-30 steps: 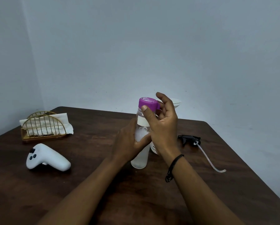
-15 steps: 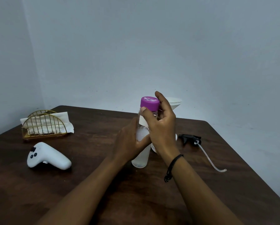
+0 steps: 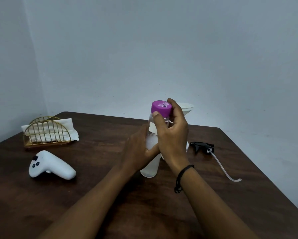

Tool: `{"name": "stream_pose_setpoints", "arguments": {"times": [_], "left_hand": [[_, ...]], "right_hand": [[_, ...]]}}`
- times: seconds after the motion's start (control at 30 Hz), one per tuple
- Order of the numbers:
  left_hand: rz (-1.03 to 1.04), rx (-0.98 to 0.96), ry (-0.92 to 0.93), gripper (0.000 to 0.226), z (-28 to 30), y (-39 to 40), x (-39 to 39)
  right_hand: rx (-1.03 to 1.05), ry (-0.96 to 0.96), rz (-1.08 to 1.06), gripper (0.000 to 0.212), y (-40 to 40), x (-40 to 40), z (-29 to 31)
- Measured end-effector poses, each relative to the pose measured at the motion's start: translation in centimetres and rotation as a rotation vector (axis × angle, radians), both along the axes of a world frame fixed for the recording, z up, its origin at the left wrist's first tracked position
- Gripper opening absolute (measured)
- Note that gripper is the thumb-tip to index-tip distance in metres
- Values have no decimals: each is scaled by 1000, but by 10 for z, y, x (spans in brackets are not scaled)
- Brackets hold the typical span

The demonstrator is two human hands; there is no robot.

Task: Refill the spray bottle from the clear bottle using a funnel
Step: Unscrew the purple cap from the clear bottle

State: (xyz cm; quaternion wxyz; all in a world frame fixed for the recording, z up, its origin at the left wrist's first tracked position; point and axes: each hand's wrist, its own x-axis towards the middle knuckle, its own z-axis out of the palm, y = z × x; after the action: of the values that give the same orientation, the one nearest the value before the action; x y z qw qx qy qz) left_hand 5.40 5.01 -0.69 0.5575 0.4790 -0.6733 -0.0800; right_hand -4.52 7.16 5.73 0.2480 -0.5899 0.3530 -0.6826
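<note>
A: What's changed in the last sec?

B: Not much in position. Left hand (image 3: pixel 141 150) has stayed wrapped round the middle of the clear bottle (image 3: pixel 150 163), fingers curled on it, bottle upright on the table (image 3: pixel 110 195) near centre. Right hand (image 3: pixel 172 133) has shifted its grip on the purple cap (image 3: pixel 161 108): thumb now at the cap's lower near edge, fingers curled over the far side, pinching it. Looks like a fresh bite mid-twist.

A: Cap off yet?

B: No, it's on the neck. Can't tell how loose. So pouring hasn't begun, imo we're at the uncapping step.

A: Where's the rest?

B: Funnel (image 3: pixel 188 108) just behind the right hand, far side; prob sitting in the spray bottle (image 3: pixel 187 146), mostly hidden by that hand, only a sliver shows. Spray head (image 3: pixel 203 146) lies on the table to the right, tube trailing toward the near side.

A: Other stuff?

B: White controller (image 3: pixel 49 165) near left, napkin holder (image 3: pixel 47 133) far left. Both well apart from the bottles.
</note>
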Motion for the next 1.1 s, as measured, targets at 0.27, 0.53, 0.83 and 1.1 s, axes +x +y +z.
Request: {"name": "stream_pose_setpoints", "arguments": {"times": [0.27,0.53,0.83,1.1], "left_hand": [[-1,-80,-40,83,1,2,-1],[13,-37,-67,69,5,5,5],[105,35,-56,52,1,5,4],[65,25,-25,59,1,6,0]], "right_hand": [[-19,-86,45,47,-2,-5,4],[-41,-350,77,35,-4,-25,22],[39,76,-447,38,-28,-100,33],[742,932,-436,19,-48,-136,-5]]}}
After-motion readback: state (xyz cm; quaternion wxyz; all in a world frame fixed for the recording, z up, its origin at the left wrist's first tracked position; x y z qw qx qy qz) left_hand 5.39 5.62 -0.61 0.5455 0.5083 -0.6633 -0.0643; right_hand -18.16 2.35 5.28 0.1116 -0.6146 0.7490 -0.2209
